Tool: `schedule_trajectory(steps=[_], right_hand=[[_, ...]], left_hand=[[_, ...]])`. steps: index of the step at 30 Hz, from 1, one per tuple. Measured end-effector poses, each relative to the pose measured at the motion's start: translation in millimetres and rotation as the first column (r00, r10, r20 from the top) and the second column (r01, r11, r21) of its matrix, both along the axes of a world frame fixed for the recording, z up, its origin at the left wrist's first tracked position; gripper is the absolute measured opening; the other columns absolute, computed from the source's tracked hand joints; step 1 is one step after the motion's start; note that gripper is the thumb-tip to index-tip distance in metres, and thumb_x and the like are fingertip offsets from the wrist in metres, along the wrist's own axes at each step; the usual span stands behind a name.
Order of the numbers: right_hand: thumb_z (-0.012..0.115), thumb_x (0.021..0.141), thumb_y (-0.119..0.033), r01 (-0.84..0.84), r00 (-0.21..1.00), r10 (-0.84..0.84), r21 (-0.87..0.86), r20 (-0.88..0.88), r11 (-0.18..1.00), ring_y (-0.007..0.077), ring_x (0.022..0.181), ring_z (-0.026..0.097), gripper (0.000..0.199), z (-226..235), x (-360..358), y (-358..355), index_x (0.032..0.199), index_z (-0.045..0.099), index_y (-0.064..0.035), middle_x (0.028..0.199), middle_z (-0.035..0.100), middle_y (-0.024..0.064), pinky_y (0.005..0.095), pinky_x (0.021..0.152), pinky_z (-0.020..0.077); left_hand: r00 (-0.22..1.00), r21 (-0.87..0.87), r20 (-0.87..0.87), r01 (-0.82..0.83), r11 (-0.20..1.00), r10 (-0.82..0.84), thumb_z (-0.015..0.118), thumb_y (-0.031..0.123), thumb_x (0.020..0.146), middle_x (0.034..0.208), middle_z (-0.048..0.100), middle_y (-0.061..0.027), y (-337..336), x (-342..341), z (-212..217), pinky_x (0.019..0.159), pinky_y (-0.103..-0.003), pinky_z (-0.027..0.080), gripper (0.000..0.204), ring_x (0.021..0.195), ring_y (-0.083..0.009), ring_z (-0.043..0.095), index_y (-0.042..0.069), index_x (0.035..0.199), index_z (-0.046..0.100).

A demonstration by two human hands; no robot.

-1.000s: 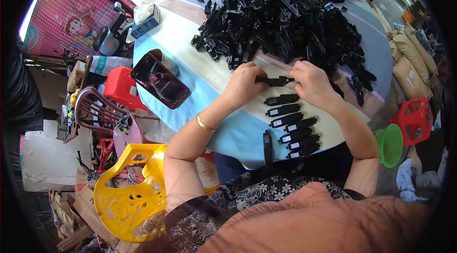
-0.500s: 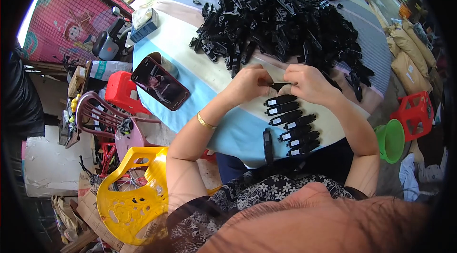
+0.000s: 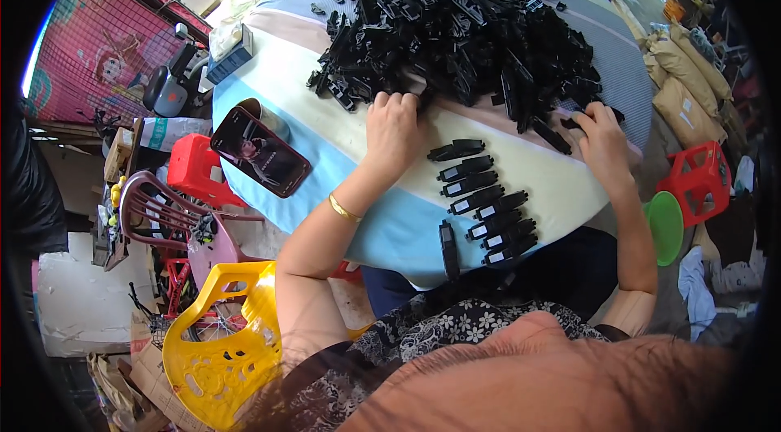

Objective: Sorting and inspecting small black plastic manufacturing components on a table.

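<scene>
At the near edge of a big heap of black plastic parts (image 3: 455, 33), my left hand (image 3: 392, 131) has its fingers curled down; what lies under the fingertips is hidden. Further right, my right hand (image 3: 602, 139) pinches a small black plastic part (image 3: 569, 124) at the heap's edge. Between my arms, several black plastic pieces (image 3: 476, 200) with pale labels lie side by side in a slanting line. The farthest black piece (image 3: 457, 150) lies apart from both hands. One more black piece (image 3: 449, 250) lies lengthwise near the table edge.
A phone (image 3: 260, 152) leans on a round container (image 3: 266, 116) at the table's left. Behind it stands a blue box (image 3: 231, 56). A yellow chair (image 3: 215, 342) is at my left; a green basin (image 3: 665, 229) and red stool (image 3: 698, 180) are at my right.
My hands have parted from the black piece they held together; it now lies at the far end of the line. The left hand has moved to the heap, the right hand out to the right.
</scene>
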State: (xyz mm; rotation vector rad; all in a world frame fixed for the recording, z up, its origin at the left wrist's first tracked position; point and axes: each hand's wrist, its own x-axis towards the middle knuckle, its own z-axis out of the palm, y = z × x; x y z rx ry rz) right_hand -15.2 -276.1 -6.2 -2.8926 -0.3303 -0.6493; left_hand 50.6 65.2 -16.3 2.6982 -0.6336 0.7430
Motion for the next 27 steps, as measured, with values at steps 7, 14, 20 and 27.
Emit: schedule_trajectory(steps=[7, 14, 20, 27], right_hand=[[0.066, 0.064, -0.001, -0.142, 0.990, 0.141, 0.070, 0.013, 0.987, 0.0284, 0.095, 0.056, 0.026, 14, 27, 23, 0.090, 0.062, -0.0015, 0.098, 0.060, 0.0116, 0.0395, 0.090, 0.0400], [0.066, 0.080, -0.004, -0.208, 0.921, 0.358, 0.585, -0.153, 0.784, 0.0219, 0.078, 0.066, 0.035, 50, 30, 79, 0.114, 0.059, -0.0049, 0.088, 0.065, 0.0155, 0.0327, 0.067, 0.0520], [0.052, 0.089, -0.005, -0.251, 0.785, 0.557, 0.681, -0.273, 0.688, 0.0220, 0.074, 0.061, 0.016, 23, 61, 132, 0.104, 0.055, 0.0001, 0.080, 0.063, 0.0136, 0.0320, 0.066, 0.0476], [0.066, 0.079, -0.006, -0.194, 0.699, 0.602, 0.709, -0.385, 0.678, 0.0184, 0.077, 0.062, 0.020, 15, 58, 137, 0.098, 0.065, -0.0015, 0.091, 0.064, 0.0113, 0.0282, 0.069, 0.0478]], left_hand=[[0.933, -0.322, -0.323, 0.051, 0.945, -0.160, 0.058, 0.005, 0.073, 0.085, 0.063, -0.0157, 2, -11, 11, 0.080, -0.039, 0.047, 0.033, 0.083, -0.0335, 0.055, 0.007, 0.105, 0.062], [0.945, -0.049, -0.103, 0.308, 0.950, -0.312, 0.056, -0.002, 0.074, 0.112, 0.056, -0.0102, 12, -5, 6, 0.089, -0.039, 0.043, 0.037, 0.104, -0.0315, 0.049, 0.011, 0.107, 0.066], [0.904, -0.091, -0.225, 0.352, 0.932, -0.364, 0.070, 0.013, 0.067, 0.107, 0.058, -0.0036, 14, -1, 9, 0.089, -0.040, 0.038, 0.030, 0.106, -0.0287, 0.047, 0.014, 0.097, 0.066], [0.919, -0.205, -0.253, 0.254, 0.945, -0.301, 0.075, 0.020, 0.063, 0.093, 0.060, -0.0048, 1, -10, -3, 0.083, -0.040, 0.038, 0.031, 0.098, -0.0269, 0.051, 0.011, 0.090, 0.063]])
